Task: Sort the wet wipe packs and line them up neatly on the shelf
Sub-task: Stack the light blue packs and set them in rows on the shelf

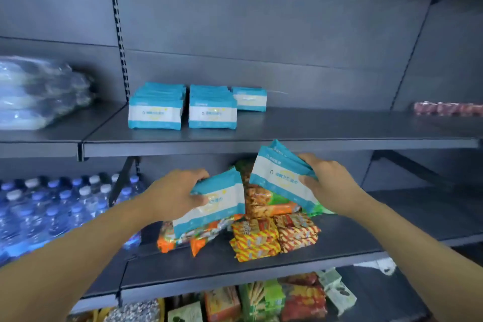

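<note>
Nearest, at the bottom edge, mixed snack boxes [264,300] fill the lowest shelf. Above them, the left hand [173,192] grips a teal-and-white wipe pack [213,205] by its left end, thumb on the front, holding it tilted over the snack bags [264,235] heaped on the middle shelf [235,268]. The right hand [328,184] grips a small bunch of packs [278,175] by their right end, also tilted, a little higher and just beside the left one without touching it. Left of the arms, bottled water [49,213] stands packed together. Farther back, on the top shelf [313,136], two rows of packs [183,108] stand upright side by side, with a lone pack [249,99] behind them to the right. A clear plastic bundle [39,91] lies far left, red items [447,108] far right.
</note>
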The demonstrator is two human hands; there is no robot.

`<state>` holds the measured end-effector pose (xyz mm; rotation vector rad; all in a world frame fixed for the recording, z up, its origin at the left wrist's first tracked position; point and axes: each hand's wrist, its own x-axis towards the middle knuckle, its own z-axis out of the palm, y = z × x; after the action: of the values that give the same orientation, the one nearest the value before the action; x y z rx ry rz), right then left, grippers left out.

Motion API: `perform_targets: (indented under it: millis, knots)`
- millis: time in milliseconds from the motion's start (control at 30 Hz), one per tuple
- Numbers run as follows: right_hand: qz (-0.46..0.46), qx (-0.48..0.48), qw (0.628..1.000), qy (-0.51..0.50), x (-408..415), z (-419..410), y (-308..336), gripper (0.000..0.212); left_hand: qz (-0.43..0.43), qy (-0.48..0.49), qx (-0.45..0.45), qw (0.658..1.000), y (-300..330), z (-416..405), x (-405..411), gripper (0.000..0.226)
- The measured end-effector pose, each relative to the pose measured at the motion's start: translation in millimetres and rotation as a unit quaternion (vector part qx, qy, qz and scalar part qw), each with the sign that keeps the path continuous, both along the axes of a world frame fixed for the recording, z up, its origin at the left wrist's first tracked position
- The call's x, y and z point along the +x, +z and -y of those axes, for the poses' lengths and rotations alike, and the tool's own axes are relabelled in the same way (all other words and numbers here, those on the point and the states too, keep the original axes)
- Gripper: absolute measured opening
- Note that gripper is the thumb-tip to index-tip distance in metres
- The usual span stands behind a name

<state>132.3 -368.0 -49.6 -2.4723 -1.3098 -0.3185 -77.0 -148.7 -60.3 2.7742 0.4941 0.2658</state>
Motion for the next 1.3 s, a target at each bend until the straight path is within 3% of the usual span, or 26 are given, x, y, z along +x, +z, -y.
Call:
perform_targets:
  millis: [233, 400, 533, 700, 1133, 1300]
  knots:
    - [0.011, 0.052, 0.998, 0.042, 98, 2, 57, 0.043, 0.047, 0.025, 0.036, 0.998, 56, 18, 81, 0.021]
    - [0.031, 0.048, 0.996, 0.063, 160, -37, 79, 0.046, 0.065, 0.079, 0.04, 0.994, 83, 9, 127, 0.018]
    - [0.027, 0.032, 0.996, 0.074, 194, -73, 82, 0.043, 0.052, 0.116, 0.073, 0.989, 102, -7, 148, 0.028]
    - [0.015, 0.022, 0.996, 0.085, 223, -118, 75, 0.045, 0.058, 0.147, 0.094, 0.983, 124, -38, 170, 0.036]
    - [-0.019, 0.027, 0.993, 0.115, 275, -252, 80, 0.042, 0.136, 0.157, 0.077, 0.975, 157, -157, 214, 0.025]
    - [0.046, -0.049, 0.992, 0.108, 283, -272, 64, 0.045, 0.136, 0.146, 0.087, 0.976, 156, -174, 230, 0.025]
